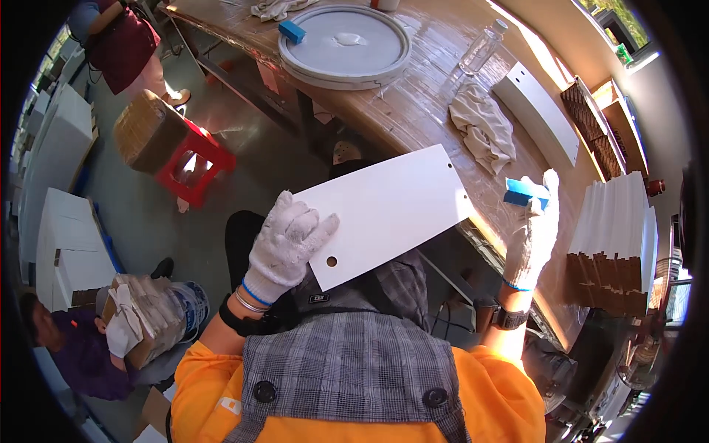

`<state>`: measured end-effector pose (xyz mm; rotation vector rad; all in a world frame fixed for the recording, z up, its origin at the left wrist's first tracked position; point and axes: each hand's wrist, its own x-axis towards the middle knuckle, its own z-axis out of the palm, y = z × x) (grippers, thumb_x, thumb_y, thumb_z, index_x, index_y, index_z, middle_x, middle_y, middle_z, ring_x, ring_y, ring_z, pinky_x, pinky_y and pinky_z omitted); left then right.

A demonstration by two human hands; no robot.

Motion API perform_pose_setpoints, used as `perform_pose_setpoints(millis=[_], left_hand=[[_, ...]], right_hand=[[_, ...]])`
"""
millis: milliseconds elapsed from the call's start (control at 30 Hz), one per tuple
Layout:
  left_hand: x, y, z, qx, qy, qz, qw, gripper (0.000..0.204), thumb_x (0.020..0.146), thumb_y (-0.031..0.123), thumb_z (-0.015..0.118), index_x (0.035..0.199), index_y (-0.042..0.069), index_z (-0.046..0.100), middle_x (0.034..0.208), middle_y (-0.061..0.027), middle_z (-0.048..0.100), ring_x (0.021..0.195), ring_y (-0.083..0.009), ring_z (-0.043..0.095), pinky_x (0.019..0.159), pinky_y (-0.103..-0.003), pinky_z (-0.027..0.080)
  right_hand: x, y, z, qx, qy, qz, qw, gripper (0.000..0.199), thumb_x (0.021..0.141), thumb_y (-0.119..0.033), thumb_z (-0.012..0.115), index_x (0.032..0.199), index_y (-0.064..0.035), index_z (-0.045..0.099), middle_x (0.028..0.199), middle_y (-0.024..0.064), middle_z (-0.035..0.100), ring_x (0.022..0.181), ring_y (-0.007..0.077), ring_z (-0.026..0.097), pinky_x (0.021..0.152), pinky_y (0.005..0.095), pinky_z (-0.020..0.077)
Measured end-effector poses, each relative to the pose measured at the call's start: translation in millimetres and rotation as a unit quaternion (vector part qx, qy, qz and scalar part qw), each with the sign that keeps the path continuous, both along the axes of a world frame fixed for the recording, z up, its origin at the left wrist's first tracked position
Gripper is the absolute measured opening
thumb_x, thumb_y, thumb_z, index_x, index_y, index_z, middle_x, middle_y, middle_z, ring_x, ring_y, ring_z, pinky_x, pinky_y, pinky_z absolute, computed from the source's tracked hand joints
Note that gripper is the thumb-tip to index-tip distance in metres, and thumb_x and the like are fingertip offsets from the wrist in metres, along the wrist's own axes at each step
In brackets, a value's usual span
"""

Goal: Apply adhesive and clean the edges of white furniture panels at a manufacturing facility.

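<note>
A flat white panel (388,214) lies tilted across my lap, its far right corner by the table edge. It has a large dark hole near its lower left corner and small holes at the right end. My left hand (288,240), in a whitish knit glove, grips the panel's left end, with the thumb lying over the face. Apart from the panel, to its right, my gloved right hand (532,240) is closed on a blue sponge block (521,193). The sponge is held up above the table's edge. Fingers under the panel are hidden.
On the plastic-covered table (413,111) are a round whitish tray (317,55) with another blue block (292,31), a clear bottle (484,48), a crumpled cloth (484,125) and another white panel (538,111). Stacked panels (609,244) stand right. A red stool (193,166) and co-workers are left.
</note>
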<state>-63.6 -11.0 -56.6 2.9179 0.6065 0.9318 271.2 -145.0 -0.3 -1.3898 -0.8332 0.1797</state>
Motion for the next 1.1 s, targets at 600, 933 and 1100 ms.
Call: perform_pose_setpoints(millis=[600, 933, 1100], left_hand=[[3, 1, -41, -0.026, -0.192, 0.207, 0.959, 0.052, 0.066, 0.017, 0.078, 0.109, 0.01, 0.051, 0.108, -0.0094, 0.047, 0.105, -0.028, 0.048, 0.099, -0.051, 0.042], [3, 11, -55, -0.017, -0.207, 0.199, 0.958, 0.066, 0.062, 0.013, 0.079, 0.12, 0.01, 0.048, 0.115, -0.0113, 0.045, 0.11, -0.0312, 0.046, 0.101, -0.047, 0.041], [-7, 14, -57, -0.026, -0.122, 0.168, 0.978, 0.059, 0.069, 0.008, 0.068, 0.125, 0.015, 0.052, 0.121, -0.0104, 0.045, 0.114, -0.0318, 0.045, 0.104, -0.047, 0.039]], right_hand=[[-1, -5, -12, -0.031, 0.062, 0.002, 0.998, 0.055, 0.095, -0.026, 0.053, 0.139, 0.0014, 0.037, 0.134, 0.0133, 0.046, 0.117, 0.024, 0.052, 0.098, 0.0359, 0.0429], [-21, 22, -6, -0.091, 0.075, 0.094, 0.988, 0.051, 0.097, -0.022, 0.048, 0.139, 0.0035, 0.036, 0.121, 0.0127, 0.053, 0.1, 0.0191, 0.056, 0.087, 0.0318, 0.0459], [-42, 65, 6, -0.046, 0.165, 0.166, 0.971, 0.048, 0.094, -0.01, 0.05, 0.139, -0.0007, 0.038, 0.121, 0.015, 0.051, 0.099, 0.0207, 0.059, 0.08, 0.0271, 0.0495]])
